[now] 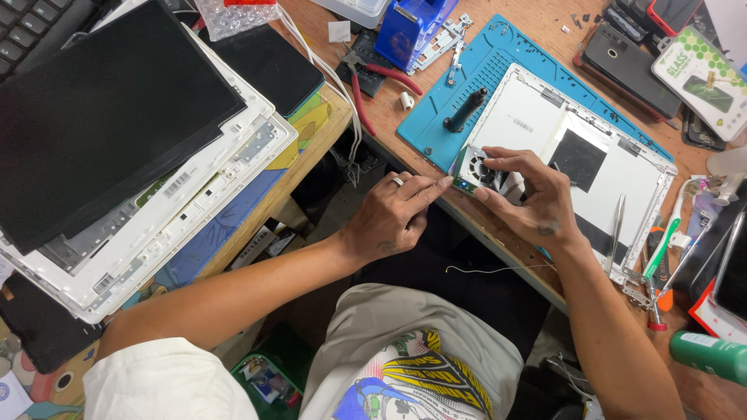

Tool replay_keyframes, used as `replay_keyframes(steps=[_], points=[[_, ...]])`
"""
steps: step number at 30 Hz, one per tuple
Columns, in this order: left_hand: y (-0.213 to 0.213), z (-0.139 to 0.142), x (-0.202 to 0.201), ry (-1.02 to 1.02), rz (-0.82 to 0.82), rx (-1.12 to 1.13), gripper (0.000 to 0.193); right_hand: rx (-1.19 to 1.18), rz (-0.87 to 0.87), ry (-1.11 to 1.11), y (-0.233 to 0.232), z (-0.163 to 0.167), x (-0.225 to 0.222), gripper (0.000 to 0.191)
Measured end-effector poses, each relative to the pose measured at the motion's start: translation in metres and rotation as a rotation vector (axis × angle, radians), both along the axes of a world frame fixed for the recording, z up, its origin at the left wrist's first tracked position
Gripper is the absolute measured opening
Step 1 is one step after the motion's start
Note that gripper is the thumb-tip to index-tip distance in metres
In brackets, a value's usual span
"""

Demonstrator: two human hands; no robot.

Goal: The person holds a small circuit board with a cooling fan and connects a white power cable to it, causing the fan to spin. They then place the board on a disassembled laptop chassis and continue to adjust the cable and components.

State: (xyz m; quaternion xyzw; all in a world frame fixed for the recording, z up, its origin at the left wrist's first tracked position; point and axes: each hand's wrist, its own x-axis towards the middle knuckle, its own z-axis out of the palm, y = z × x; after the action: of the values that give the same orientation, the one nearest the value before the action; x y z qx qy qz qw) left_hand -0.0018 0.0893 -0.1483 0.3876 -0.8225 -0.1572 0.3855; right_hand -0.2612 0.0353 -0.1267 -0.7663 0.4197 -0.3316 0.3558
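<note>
My right hand point(529, 194) grips a small cooling fan on a circuit board point(473, 168) at the near edge of a white laptop shell point(591, 148). The shell lies on a blue work mat point(486, 58). My left hand point(393, 214), with a ring on one finger, pinches the fan's left corner with its fingertips. Both hands meet at the front edge of the wooden bench point(389, 117).
A stack of white laptop parts with a black screen panel point(101, 117) fills the left. Red-handled pliers point(373, 78), a black screwdriver point(464, 110), a blue tape dispenser point(408, 27), tweezers point(615, 233), phones point(630, 58) and a green bottle point(712, 354) surround the mat.
</note>
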Motion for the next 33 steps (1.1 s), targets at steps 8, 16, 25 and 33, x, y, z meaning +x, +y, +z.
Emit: replay_keyframes(steps=[8, 16, 25, 33], points=[[0.001, 0.002, 0.0, -0.001, 0.0, 0.003, 0.065, -0.071, 0.024, -0.009, 0.002, 0.007, 0.003, 0.046], [-0.001, 0.001, -0.002, -0.014, 0.002, -0.012, 0.067, 0.003, -0.012, 0.035, 0.001, 0.009, -0.006, 0.044], [0.0, 0.0, -0.003, 0.001, 0.0, -0.007, 0.068, 0.058, -0.009, -0.07, 0.0, 0.006, -0.01, 0.045], [0.0, 0.0, -0.003, -0.001, 0.009, -0.007, 0.065, -0.011, -0.196, -0.11, -0.001, 0.002, -0.014, 0.022]])
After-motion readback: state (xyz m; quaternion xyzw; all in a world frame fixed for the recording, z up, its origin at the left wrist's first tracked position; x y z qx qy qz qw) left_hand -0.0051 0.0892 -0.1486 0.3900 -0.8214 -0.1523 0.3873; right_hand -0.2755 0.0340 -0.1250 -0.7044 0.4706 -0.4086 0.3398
